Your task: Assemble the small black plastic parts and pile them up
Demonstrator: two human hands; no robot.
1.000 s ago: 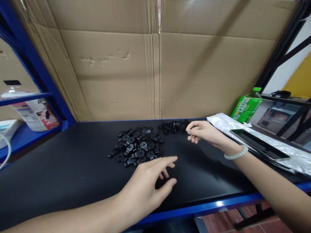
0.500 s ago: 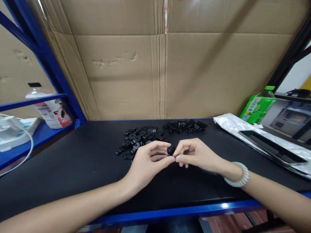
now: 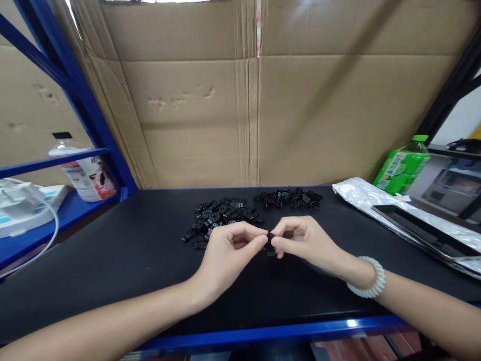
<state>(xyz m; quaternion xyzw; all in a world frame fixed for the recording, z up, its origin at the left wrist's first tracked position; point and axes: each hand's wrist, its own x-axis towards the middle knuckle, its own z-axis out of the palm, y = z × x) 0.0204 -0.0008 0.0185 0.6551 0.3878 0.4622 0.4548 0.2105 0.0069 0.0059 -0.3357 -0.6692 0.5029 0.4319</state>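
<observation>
Between the fingertips of both hands is a small black part (image 3: 269, 243), partly covered by the fingers. My left hand (image 3: 232, 255) pinches it from the left with thumb and index finger. From the right, my right hand (image 3: 305, 239) pinches the same part; a pale coiled band sits on that wrist. Just beyond my left hand lies a pile of black perforated parts (image 3: 214, 214). A second, smaller heap of black parts (image 3: 288, 197) lies behind my right hand, near the table's back edge.
The black table (image 3: 124, 250) has a blue front edge. At right are a silvery bag (image 3: 355, 193), a dark phone (image 3: 424, 228) and a green-capped bottle (image 3: 415, 146). At left, a blue shelf holds a labelled bottle (image 3: 84, 175) and a white power strip (image 3: 22, 210).
My left thumb and index finger have closed onto the black part, which has turned between the fingers. The view has shifted slightly.
</observation>
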